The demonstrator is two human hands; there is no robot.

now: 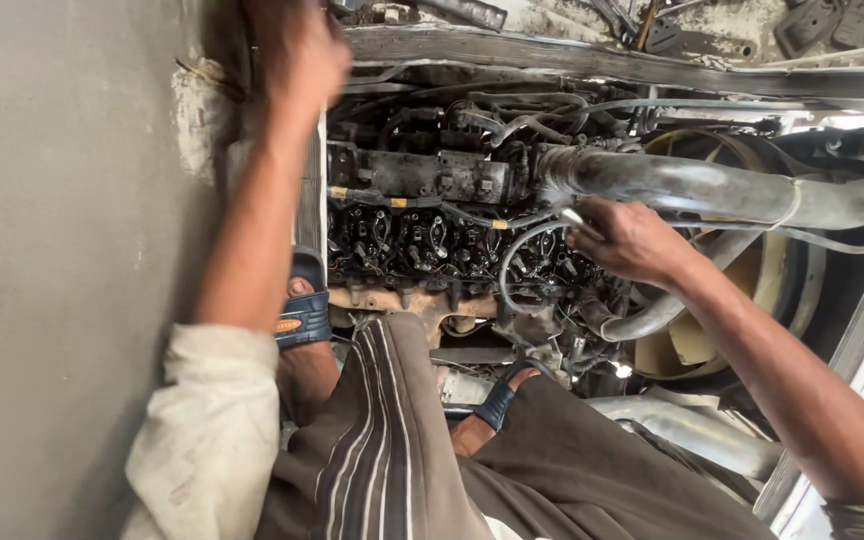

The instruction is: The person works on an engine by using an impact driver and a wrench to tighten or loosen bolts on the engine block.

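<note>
There are no packages, signs or screens here. The only label is a small oval badge (288,325), orange-yellow with dark marks, on the strap of the blue sandal (304,305) at the left edge of the engine bay. Two small yellow bands (399,202) sit on a thin line along the top of the engine; whether they carry any marks, I cannot tell.

Location: vehicle repair workshop. Indicators: an exposed, oil-blackened engine (452,240) with its valve gear uncovered, a large intake pipe (712,188), a radiator fan (752,270), and loose metal tools (642,25) lying on a dirty ledge above.
</note>
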